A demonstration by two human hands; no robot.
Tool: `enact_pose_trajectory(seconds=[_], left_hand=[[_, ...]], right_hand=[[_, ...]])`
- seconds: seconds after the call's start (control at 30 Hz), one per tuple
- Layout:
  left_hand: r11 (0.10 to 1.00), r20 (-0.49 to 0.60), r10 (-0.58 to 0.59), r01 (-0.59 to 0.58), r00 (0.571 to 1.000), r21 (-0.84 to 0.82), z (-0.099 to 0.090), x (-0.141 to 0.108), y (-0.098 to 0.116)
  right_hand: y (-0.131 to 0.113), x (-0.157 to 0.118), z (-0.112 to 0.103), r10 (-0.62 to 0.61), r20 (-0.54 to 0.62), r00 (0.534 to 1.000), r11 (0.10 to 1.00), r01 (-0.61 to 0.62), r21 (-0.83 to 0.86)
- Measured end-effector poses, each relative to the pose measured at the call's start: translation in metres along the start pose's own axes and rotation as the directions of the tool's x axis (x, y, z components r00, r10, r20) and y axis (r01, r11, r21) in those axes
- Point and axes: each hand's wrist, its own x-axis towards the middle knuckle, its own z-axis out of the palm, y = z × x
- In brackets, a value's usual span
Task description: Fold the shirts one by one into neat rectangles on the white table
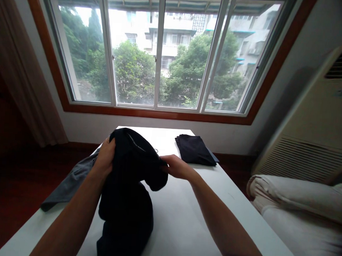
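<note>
A black garment (128,202) is held up over the white table (191,214), its lower part hanging down toward the near side. My left hand (107,155) grips its upper left edge, fingers partly hidden behind the cloth. My right hand (174,166) pinches the garment's right edge near the middle of the table. A thin light line runs along the upper fold of the cloth. Beyond my right hand lies a folded dark garment (195,149) at the table's far right edge.
Gray clothing (69,183) drapes over the table's left edge. On the right are a pale, rolled, cushion-like bundle (303,194) and a floor-standing air conditioner (312,132). A wide window (156,107) spans the wall beyond the table, with a curtain (26,69) at left.
</note>
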Motion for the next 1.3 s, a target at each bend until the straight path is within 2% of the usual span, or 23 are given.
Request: enact_pose_trajectory(seconds=[0.07,0.1,0.17,0.23,0.3,0.4,0.5,0.53,0.6,0.67,0.73,0.83,0.93,1.0,1.07,1.17,1.23,1.3], left_hand=[[1.0,-0.016,-0.017,0.017,1.0,-0.024,-0.002,0.0,0.003],[0.999,-0.027,-0.021,0.02,0.999,-0.036,-0.003,0.0,0.004],[0.999,-0.042,-0.015,0.014,0.999,-0.036,-0.004,0.001,0.005],[0.999,-0.03,-0.016,0.015,0.999,-0.034,-0.004,0.001,0.003],[1.0,-0.01,-0.015,0.014,1.0,-0.027,-0.002,0.002,0.0],[0.999,0.002,0.034,-0.034,0.999,0.023,-0.002,0.004,-0.007],[0.958,0.018,0.203,-0.202,0.979,0.205,-0.009,0.01,-0.014],[0.911,0.049,0.278,-0.279,0.959,0.305,-0.012,0.012,-0.015],[0.747,0.164,0.396,-0.421,0.903,0.515,-0.022,0.017,-0.017],[0.554,0.307,0.422,-0.511,0.853,0.657,-0.031,0.023,-0.018],[0.399,0.427,0.367,-0.555,0.826,0.73,-0.037,0.03,-0.018],[0.205,0.586,0.174,-0.611,0.792,0.765,-0.042,0.039,-0.014],[0.032,0.646,0.019,-0.646,0.763,0.762,-0.046,0.051,-0.001],[-0.028,0.635,0.012,-0.634,0.772,0.772,-0.05,0.06,0.015],[-0.025,0.612,0.087,-0.613,0.786,0.79,-0.056,0.069,0.037],[0.062,0.515,0.356,-0.569,0.78,0.82,-0.061,0.077,0.075],[0.136,0.39,0.545,-0.537,0.742,0.832,-0.06,0.081,0.1],[0.189,0.268,0.685,-0.521,0.677,0.832,-0.057,0.087,0.125]], right_hand=[[0.008,0.006,0.003,0.029,-0.167,0.986,0.991,-0.051,-0.125],[0.01,0.008,0.002,0.041,-0.267,0.963,0.985,-0.084,-0.151],[0.013,0.01,-0.002,0.062,-0.445,0.893,0.98,-0.138,-0.141],[0.013,0.009,-0.008,0.082,-0.571,0.817,0.984,-0.158,-0.084],[0.012,0.006,-0.014,0.095,-0.644,0.759,0.988,-0.153,-0.034],[0.009,0.003,-0.02,0.082,-0.692,0.717,0.988,-0.149,-0.036],[0.008,0.0,-0.025,0.021,-0.716,0.697,0.98,-0.156,-0.123],[0.009,-0.001,-0.027,-0.002,-0.726,0.688,0.975,-0.161,-0.155],[0.014,-0.004,-0.034,-0.047,-0.747,0.663,0.96,-0.176,-0.217],[0.022,-0.007,-0.043,-0.098,-0.762,0.64,0.941,-0.19,-0.28],[0.031,-0.009,-0.055,-0.155,-0.749,0.644,0.912,-0.198,-0.359],[0.039,-0.007,-0.078,-0.254,-0.69,0.677,0.847,-0.188,-0.497],[0.035,0.0,-0.103,-0.362,-0.626,0.69,0.766,-0.162,-0.622],[0.024,0.005,-0.119,-0.415,-0.579,0.702,0.711,-0.146,-0.688],[0.009,0.008,-0.135,-0.448,-0.55,0.705,0.666,-0.147,-0.731],[-0.018,0.009,-0.159,-0.472,-0.578,0.666,0.631,-0.204,-0.749],[-0.038,0.008,-0.176,-0.47,-0.623,0.625,0.622,-0.266,-0.736],[-0.06,0.006,-0.194,-0.462,-0.662,0.59,0.609,-0.331,-0.721]])
